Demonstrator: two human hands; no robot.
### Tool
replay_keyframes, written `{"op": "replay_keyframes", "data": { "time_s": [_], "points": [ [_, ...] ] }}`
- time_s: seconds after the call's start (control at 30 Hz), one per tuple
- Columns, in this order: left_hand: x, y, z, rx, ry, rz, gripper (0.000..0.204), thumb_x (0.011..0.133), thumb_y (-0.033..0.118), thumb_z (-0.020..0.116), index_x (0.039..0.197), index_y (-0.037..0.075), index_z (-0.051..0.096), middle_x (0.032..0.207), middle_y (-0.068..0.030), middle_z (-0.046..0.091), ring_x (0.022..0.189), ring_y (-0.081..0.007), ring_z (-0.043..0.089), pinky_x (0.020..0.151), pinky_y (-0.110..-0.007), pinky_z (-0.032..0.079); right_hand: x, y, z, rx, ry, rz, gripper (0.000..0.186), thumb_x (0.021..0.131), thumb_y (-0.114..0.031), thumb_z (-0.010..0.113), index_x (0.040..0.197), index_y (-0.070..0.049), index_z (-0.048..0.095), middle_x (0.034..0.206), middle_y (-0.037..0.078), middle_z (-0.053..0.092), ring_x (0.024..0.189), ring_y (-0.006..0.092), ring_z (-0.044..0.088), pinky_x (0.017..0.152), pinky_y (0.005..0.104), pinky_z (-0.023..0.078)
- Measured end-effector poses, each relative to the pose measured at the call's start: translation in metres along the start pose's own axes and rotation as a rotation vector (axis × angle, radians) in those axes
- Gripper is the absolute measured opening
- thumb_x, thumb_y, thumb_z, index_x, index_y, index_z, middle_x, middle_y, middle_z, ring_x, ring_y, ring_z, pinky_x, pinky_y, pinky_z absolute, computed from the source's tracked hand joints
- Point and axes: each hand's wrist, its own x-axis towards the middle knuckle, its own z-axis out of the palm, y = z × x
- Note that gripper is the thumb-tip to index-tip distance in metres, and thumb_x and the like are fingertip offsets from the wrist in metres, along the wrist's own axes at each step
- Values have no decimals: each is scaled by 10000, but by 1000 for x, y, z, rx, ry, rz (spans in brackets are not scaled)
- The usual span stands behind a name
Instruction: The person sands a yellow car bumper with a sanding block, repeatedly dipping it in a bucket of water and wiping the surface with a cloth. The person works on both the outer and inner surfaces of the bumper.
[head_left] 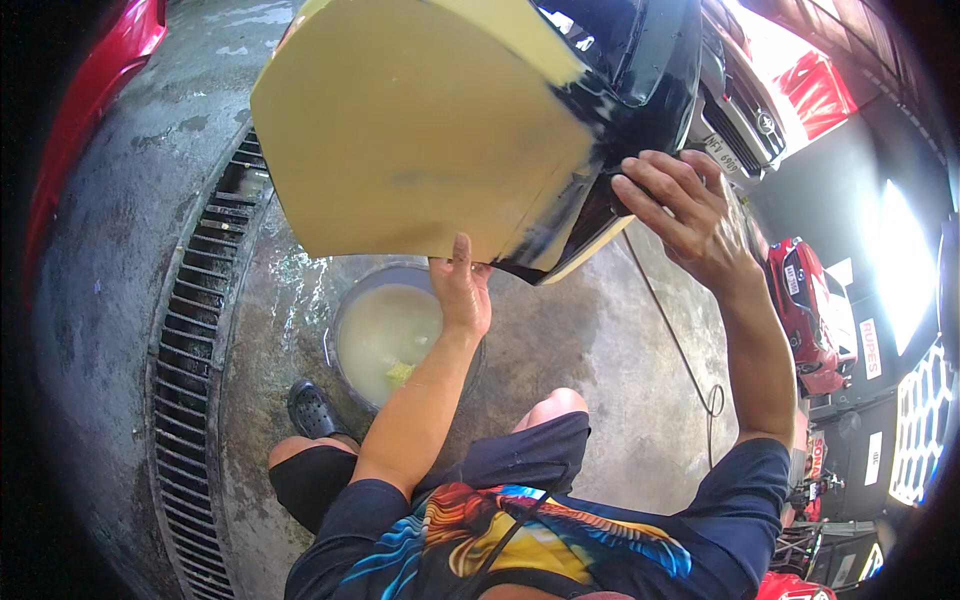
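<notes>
The left hand (462,292) pinches the lower edge of a large pale-yellow panel with black trim (420,130); the right hand (685,215) clasps its black right corner. Below it a round metal bucket of cloudy water (385,340) stands on wet concrete floor (590,340), beside a long drain grate (195,330).

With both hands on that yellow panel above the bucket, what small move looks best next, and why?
Probably lower the panel a little toward the bucket. The left hand only props its bottom edge and the right hand holds its black side, so it hangs high, directly over the murky water.
</notes>
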Motion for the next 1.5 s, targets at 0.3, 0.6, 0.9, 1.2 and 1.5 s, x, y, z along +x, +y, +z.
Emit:
{"op": "replay_keyframes", "data": {
  "time_s": [0.3, 0.6, 0.9, 1.2, 1.5],
  "points": [
    [-1, -13, 21, -80, -22, 103, 840, 899, 374, 913, 1544, 126, 437, 1517, -31, 519, 1413, -197, 507, 1159, -412, 460, 79, 13, 33, 29, 48, -75, 458, 937, -157, 653, 1392, -205, 671, 1409, 0, 659, 1333, 206, 610, 1174, 461, 405],
    [3, -20, 21, -52, 29, 116, 813, 967, 383, 848, 1575, 90, 396, 1545, -59, 512, 1426, -207, 495, 1218, -401, 388, 34, 18, 11, 47, 56, -125, 658, 797, 43, 734, 1414, -180, 677, 1442, 30, 663, 1368, 232, 612, 1192, 478, 379],
    [1, -21, 16, -127, -46, 117, 854, 950, 414, 856, 1577, 80, 384, 1566, -65, 497, 1452, -219, 482, 1237, -405, 370, 49, 39, -3, -22, 136, -37, 572, 914, -99, 730, 1465, -218, 636, 1446, 14, 673, 1374, 226, 611, 1161, 464, 409],
    [-7, -58, 38, -298, 39, -63, 980, 831, 443, 957, 1563, 58, 430, 1547, -45, 517, 1447, -207, 487, 1245, -392, 368, 7, 16, -3, -35, -81, -154, 466, 907, -105, 727, 1370, -152, 695, 1407, 39, 691, 1342, 230, 632, 1179, 475, 411],
    [-7, -60, 47, -62, 98, 134, 949, 840, 459, 945, 1546, 75, 441, 1525, -29, 529, 1425, -197, 492, 1231, -385, 371, 37, 7, 20, 16, -105, -225, 501, 877, -129, 713, 1376, -161, 681, 1432, 35, 665, 1344, 235, 620, 1203, 492, 402]
  ]
}}
